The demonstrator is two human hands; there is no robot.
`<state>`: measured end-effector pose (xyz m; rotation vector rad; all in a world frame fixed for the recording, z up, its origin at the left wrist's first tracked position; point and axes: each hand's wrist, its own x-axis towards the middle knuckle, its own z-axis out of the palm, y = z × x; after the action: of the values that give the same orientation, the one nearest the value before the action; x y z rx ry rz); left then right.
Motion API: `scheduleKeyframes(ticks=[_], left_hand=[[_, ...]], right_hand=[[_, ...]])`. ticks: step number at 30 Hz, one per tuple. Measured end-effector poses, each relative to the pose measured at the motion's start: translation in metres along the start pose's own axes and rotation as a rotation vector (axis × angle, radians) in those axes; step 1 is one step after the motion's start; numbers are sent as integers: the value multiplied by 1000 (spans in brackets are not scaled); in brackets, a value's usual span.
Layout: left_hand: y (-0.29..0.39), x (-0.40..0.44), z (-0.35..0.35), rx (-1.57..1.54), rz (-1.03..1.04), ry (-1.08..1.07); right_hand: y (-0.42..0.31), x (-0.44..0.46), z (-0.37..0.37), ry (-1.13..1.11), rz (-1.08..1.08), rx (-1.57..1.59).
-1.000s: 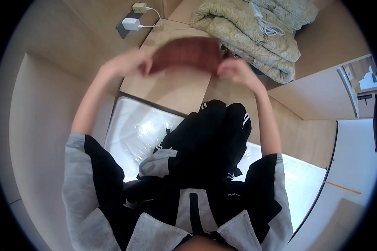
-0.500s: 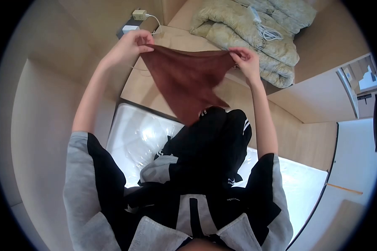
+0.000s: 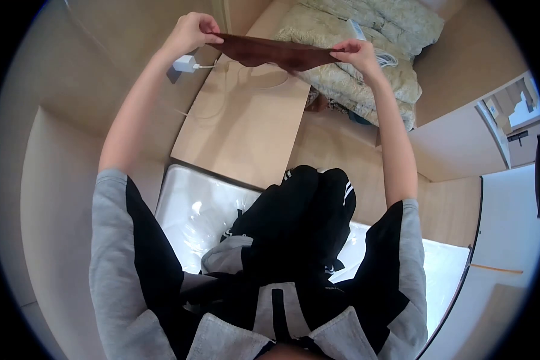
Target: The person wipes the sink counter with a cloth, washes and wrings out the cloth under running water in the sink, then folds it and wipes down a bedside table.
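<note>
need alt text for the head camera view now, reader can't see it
The left hand and right hand pinch a brown cloth by opposite ends, holding it out between them. A folded quilt lies behind the right hand; a white plug shows below the left.

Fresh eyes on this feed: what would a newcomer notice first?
Probably the reddish-brown cloth, held out between the left hand and right hand near the picture's top. Then the folded quilt at upper right, a white cable on it. Lower down, shiny white mattress shows beside the black trousers.
</note>
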<state>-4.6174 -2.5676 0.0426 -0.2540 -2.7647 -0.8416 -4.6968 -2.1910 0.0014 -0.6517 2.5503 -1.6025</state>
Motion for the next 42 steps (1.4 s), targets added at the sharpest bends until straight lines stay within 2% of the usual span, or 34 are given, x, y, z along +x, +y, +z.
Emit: scheduleKeyframes(ticks=[1,5,8,12,15,17,21,22,24,25,28,29,32,33,34,35,36,37,42], left_hand=[[8,-11,-7,19,0,-120],[-11,-31,-22,-241,67,-408],[-6,-37,-24,-317,10,-351],[-26,-20,-7,-344,61,-274],[-22,-9,5,-71,43,-202],[-17,-3,18,-49,9,-91],[-21,7,30,-70,8,69],[-21,8,31,-77,11,102],[-22,3,31,-26,180,187],[-22,-4,32,-2,261,226],[-31,-39,48,-314,132,64],[-36,-55,59,-391,173,97],[-65,-115,94,-222,78,-1],[-68,-141,106,-36,165,27],[-61,-167,114,80,138,-53],[-65,-191,130,155,229,-75],[-85,-215,155,206,197,-166],[-65,-234,153,274,156,-226],[-72,-303,168,270,55,-299]], right_hand=[[-7,-11,-1,-55,18,-62],[-15,-35,-10,-188,60,117],[-22,-40,-6,-106,110,172],[-7,-28,1,-54,87,66],[4,-15,6,-19,64,-85],[27,1,5,50,25,-118],[22,1,1,236,-151,-89],[16,-2,-1,214,-170,-72],[6,-13,-6,171,-206,-37],[5,-23,-4,143,-185,-26],[3,-54,12,81,-144,8],[13,-66,25,72,-136,18],[49,-113,74,-18,-86,-19],[61,-132,93,-46,-84,-60],[73,-150,112,-74,-87,-102],[86,-170,131,-113,-55,-119],[97,-190,148,-154,-21,-136],[106,-207,166,-199,10,-138],[92,-262,207,-310,48,-239]])
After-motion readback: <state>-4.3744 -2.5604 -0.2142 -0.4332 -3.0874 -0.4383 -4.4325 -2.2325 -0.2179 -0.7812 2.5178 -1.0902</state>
